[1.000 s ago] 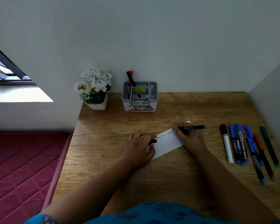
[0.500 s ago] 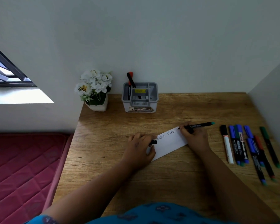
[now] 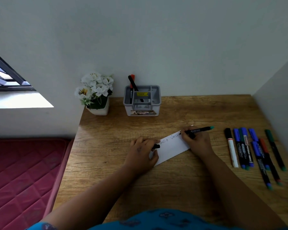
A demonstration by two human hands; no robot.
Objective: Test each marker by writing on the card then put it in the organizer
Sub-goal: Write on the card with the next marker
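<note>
Two markers (image 3: 132, 85) stand in organizer (image 3: 142, 101). Right hand (image 3: 195, 140) pinches third marker (image 3: 197, 130), writing on card (image 3: 171, 148); left hand (image 3: 142, 151) pins card, fingers curled round cap (image 3: 156, 146). Row of markers (image 3: 254, 151) waits untested.

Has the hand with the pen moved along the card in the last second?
Yes. The right hand and its pen have slid rightward along the card, nearer the row of markers.

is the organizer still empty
No, the organizer by the wall already holds two markers, one black and one red, leaning in its left compartment.
</note>
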